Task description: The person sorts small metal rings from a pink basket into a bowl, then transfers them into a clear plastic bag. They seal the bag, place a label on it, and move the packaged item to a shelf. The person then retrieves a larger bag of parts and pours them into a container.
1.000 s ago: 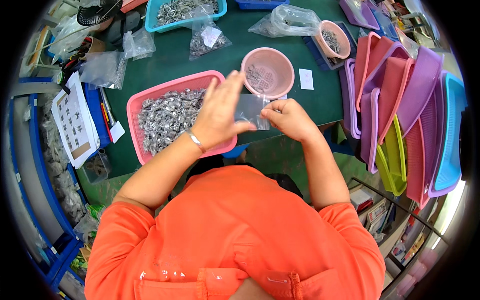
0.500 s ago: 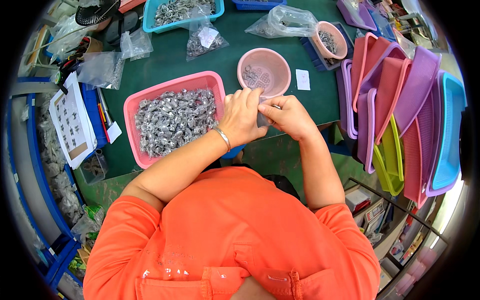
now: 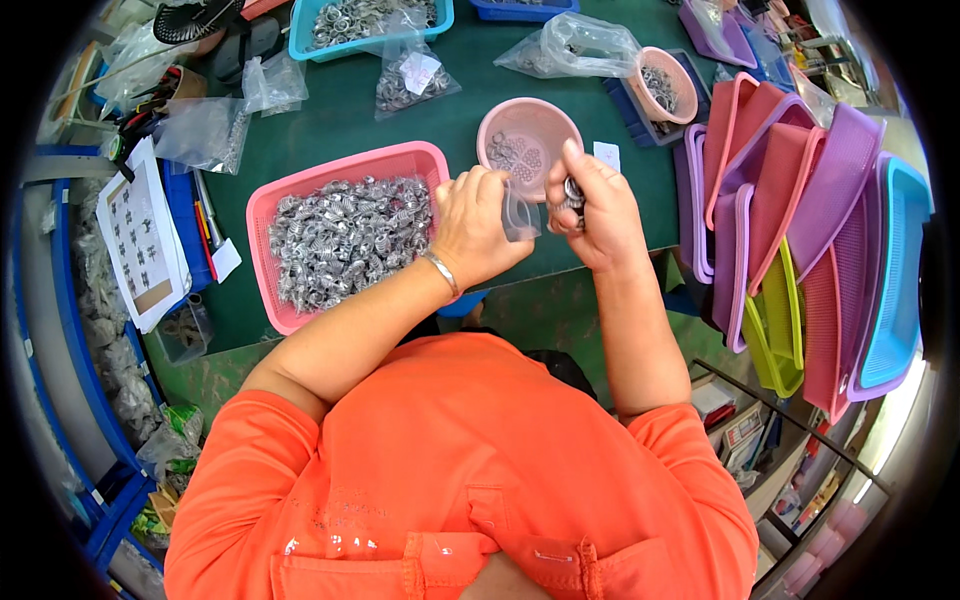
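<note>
My left hand (image 3: pixel 468 225), a metal bangle on its wrist, is closed on a small clear plastic bag (image 3: pixel 520 213) that sticks out past the fingers. To its right, my right hand (image 3: pixel 606 222) is curled with the thumb up around a few silver metal rings (image 3: pixel 572 193). Just beyond both hands stands a round pink basket (image 3: pixel 549 128) with some loose rings (image 3: pixel 503 152) at its bottom. By my left forearm sits a pink rectangular basket (image 3: pixel 256 240) heaped with small clear bags of metal rings (image 3: pixel 350 240).
A blue basket (image 3: pixel 296 35) of rings and several plastic bags (image 3: pixel 570 48) lie toward the back of the green table (image 3: pixel 330 110). Stacked purple, pink and blue baskets (image 3: pixel 840 190) rise at the right. Printed sheets (image 3: pixel 145 240) and pens (image 3: pixel 205 240) lie at the left.
My hands have drawn apart. The right one has moved up and right, showing rings in its fingers; the clear bag now shows in my left hand.
</note>
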